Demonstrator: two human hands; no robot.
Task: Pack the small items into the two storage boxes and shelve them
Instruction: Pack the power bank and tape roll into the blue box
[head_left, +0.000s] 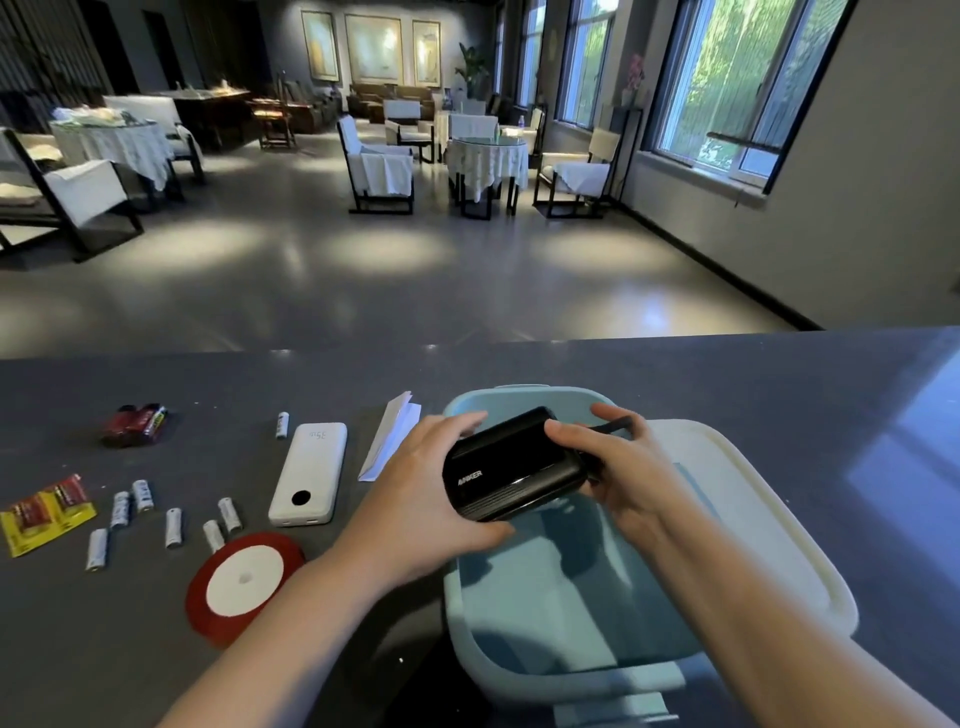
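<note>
blue storage box (550, 613) sits at the near edge of the table (779, 395), open, right of centre. white lid (769, 519) lies against the box's right side, partly under it or behind it; which one cannot be told. both hands hold 1 black power bank (511, 467) above the box's far half, tilted, clear of the box floor. left hand (421, 499) grips its left end, thumb under the near edge, fingers curled over the far edge. right hand (628, 467) grips its right end, fingers wrapped across the top; a dark loop or cord shows at that end.

left of the box, near edge: red ribbon spool (244, 582) lying flat. beyond it, 7 loose white batteries (174, 527) scattered, and a yellow battery pack (44, 512) toward the left edge. white power bank (310, 473) lies flat mid-table, left of the left hand. folded white paper (389, 441) lies between it and the box. 1 further white battery (282, 424) and a dark red battery pack (135, 423) lie toward the far edge.
</note>
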